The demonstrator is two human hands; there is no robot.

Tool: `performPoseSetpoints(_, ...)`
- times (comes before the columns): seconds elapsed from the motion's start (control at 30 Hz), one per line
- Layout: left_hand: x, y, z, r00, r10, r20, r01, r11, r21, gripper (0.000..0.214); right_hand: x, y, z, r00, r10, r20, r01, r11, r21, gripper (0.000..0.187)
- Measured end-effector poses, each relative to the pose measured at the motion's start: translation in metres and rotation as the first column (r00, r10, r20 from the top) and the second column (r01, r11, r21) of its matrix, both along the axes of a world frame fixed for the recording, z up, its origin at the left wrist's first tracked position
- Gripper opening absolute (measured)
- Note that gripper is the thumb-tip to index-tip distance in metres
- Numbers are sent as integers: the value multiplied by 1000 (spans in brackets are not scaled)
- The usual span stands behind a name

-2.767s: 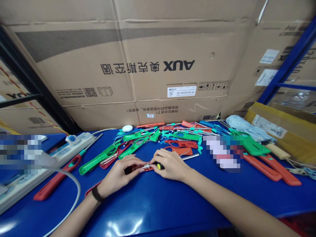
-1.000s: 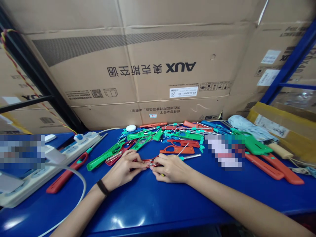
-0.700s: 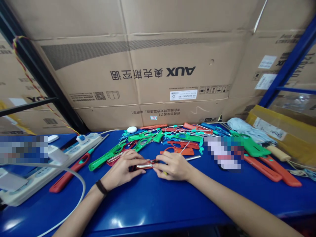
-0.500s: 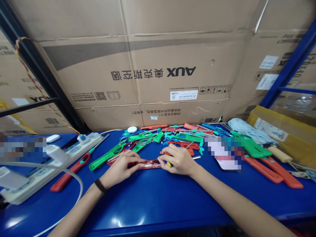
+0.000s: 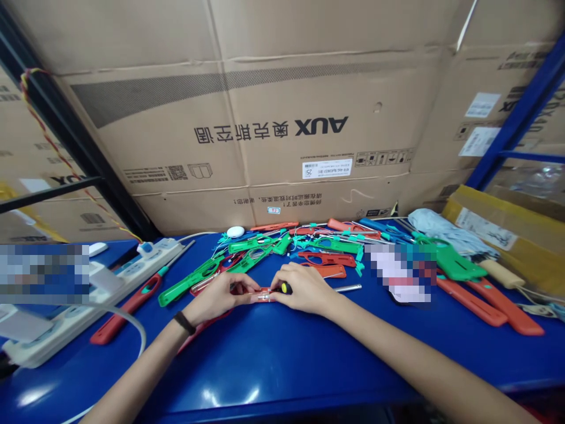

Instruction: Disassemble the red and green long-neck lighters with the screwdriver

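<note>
In the head view, a red lighter casing lies between my hands with clear and metallic parts showing inside it. My left hand pinches its left end, and another red lighter part slants out below the wrist. At the casing's right end, my right hand has its fingers closed and touches the casing. A screwdriver with a yellow-and-black handle end is tucked in that right hand, its tip hidden. Just beyond the hands lie green lighter casings and orange-red casings.
On the left, a white power strip with chargers and a cable sits beside a red lighter. To the right are a partly blurred phone, more lighters and a folded umbrella. Cardboard walls the back.
The casing's right part is now more covered by my right hand, which has shifted left and turned the screwdriver's handle end toward me. A red part now shows below my left wrist.
</note>
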State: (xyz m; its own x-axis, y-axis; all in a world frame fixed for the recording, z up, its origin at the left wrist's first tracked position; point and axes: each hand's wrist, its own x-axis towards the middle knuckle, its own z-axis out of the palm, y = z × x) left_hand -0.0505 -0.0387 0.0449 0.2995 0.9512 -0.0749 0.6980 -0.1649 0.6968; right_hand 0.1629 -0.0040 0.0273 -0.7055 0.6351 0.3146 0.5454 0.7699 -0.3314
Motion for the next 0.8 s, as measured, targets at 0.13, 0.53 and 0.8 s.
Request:
performPoseSetpoints(0.13, -1, 2, 3, 1000, -15, -23, 14, 1000, -19, 31, -5, 7, 14, 997, 13, 77, -10, 999, -44, 13)
performPoseSetpoints(0.53, -6, 0, -8, 990, -132, -42, 138, 969, 207, 21, 3, -25, -24, 982, 80, 172, -149, 889, 432, 18)
performPoseSetpoints(0.8, -9, 1, -10, 989, -144, -34, 148, 963, 226, 19, 5, -24, -32, 989, 95, 114, -142, 829, 541, 19)
